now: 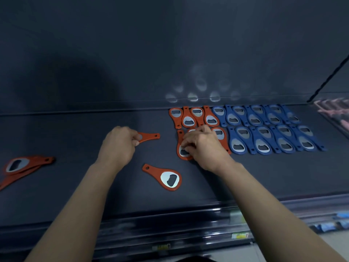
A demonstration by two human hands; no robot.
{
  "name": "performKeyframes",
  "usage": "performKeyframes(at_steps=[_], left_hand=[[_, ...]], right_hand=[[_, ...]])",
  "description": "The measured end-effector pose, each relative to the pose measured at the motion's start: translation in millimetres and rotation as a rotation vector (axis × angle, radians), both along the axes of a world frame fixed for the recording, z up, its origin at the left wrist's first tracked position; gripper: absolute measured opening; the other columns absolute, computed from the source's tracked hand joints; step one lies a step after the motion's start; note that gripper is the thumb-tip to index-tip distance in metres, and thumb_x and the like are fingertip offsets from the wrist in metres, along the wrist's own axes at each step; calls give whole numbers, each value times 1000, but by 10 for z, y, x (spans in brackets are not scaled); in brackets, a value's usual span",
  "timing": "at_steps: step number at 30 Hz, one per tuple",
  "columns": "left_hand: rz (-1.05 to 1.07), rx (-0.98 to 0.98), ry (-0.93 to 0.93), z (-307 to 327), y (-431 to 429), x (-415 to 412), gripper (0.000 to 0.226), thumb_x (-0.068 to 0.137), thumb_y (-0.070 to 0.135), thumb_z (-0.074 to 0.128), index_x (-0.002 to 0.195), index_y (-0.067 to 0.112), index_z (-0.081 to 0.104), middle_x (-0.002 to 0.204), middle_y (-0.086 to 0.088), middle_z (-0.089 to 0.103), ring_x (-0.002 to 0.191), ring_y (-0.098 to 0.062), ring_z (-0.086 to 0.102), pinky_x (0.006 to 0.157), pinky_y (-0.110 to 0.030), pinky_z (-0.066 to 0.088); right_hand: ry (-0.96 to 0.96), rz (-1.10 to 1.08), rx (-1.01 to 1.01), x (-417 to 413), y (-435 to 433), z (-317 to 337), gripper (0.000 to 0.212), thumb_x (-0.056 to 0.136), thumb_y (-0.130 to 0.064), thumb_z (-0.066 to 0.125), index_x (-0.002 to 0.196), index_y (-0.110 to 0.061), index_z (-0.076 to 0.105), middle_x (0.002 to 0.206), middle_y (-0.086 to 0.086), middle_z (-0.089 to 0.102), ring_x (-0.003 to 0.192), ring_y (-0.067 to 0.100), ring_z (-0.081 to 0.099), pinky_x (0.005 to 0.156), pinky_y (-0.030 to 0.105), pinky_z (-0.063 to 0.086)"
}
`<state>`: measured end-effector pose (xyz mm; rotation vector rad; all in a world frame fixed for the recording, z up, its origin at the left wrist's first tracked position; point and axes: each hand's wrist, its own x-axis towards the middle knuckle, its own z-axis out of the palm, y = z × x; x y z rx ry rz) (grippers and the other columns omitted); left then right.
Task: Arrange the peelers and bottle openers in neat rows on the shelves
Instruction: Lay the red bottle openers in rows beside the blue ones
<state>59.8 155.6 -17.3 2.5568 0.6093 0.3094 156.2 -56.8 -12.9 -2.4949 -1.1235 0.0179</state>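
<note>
While my right hand pinches the end opener, lying front-to-back, my left hand grips a spare opener crosswise, handle pointing right toward it.

Both forearms extended, left hand pinching — fingers curled, right hand curled downward

Dim; glare patches on wall; edges perhaps blurred.

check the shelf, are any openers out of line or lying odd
Yes. One orange opener lies alone and slanted in front of the rows, and a loose pile of orange openers overlaps at the far left. The blue openers sit in two tidy rows.
</note>
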Motion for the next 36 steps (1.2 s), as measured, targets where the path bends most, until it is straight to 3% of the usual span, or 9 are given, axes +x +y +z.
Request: performKeyframes(at_steps=[4, 8, 12, 15, 19, 25, 29, 33, 36], left_hand=[[-8, 9, -14, -15, -29, 26, 25, 88, 1, 55, 106, 12, 70, 107, -5, 64, 101, -22, 56, 86, -29, 43], [-71, 58, -48, -14, -79, 49, 27, 88, -2, 54, 104, 12, 71, 98, -4, 63, 93, -22, 57, 76, -29, 40], [-129, 54, -50, 5, -97, 133, 24, 90, 1, 54, 102, 11, 71, 104, -4, 64, 98, -22, 57, 85, -32, 44], [-175, 41, -50, 19, -114, 228, 20, 89, 5, 57, 104, 10, 70, 108, -2, 63, 103, -19, 56, 92, -31, 42], [-198, 23, -47, 26, -107, 393, 15, 90, 11, 57, 95, 8, 70, 105, -2, 62, 101, -18, 55, 88, -29, 41], [-245, 45, 4, 11, 18, 537, 24, 93, 3, 49, 107, 8, 68, 111, -7, 57, 106, -21, 49, 93, -32, 39], [-149, 57, 47, 16, 95, 612, 18, 92, 12, 55, 105, 8, 67, 100, -7, 54, 100, -23, 50, 84, -31, 39], [-29, 168, 77, 47, 6, 689, 21, 91, 26, 57, 99, 8, 64, 103, -9, 60, 101, -26, 48, 82, -34, 42], [-20, 134, 98, 51, -101, 726, 27, 91, 31, 57, 99, 5, 62, 105, -10, 62, 98, -28, 56, 84, -41, 47]], right_hand=[[2, 18, 15, 24, -21, -6, 17, 89, -11, 58, 99, -16, 70, 109, -9, 65, 104, 17, 38, 87, 22, 27], [27, 30, 30, 42, -35, -8, 15, 88, -12, 59, 98, -15, 70, 107, -7, 66, 104, 18, 41, 93, 28, 34], [59, 2, 97, 73, -44, 18, 18, 87, -16, 63, 104, -15, 69, 113, -5, 65, 110, 18, 46, 100, 36, 36], [55, -27, 118, 103, -31, 35, 19, 88, -13, 61, 105, -14, 69, 112, -2, 66, 110, 18, 47, 99, 33, 37], [37, -64, 126, 157, 1, 74, 21, 89, -10, 57, 107, -11, 69, 112, 2, 66, 110, 20, 50, 97, 32, 39], [47, -98, 84, 265, 59, 131, 23, 90, -12, 55, 108, -13, 69, 113, 3, 66, 113, 20, 50, 99, 35, 39], [43, -103, 53, 347, 116, 149, 22, 90, -12, 54, 106, -12, 69, 110, 4, 67, 110, 24, 50, 97, 38, 38], [32, -103, 50, 428, 208, 125, 22, 90, -13, 53, 105, -14, 69, 109, 2, 67, 110, 23, 50, 96, 36, 38], [35, -85, 26, 496, 297, 102, 22, 89, -15, 55, 108, -15, 67, 116, 1, 64, 112, 23, 48, 96, 38, 38]])
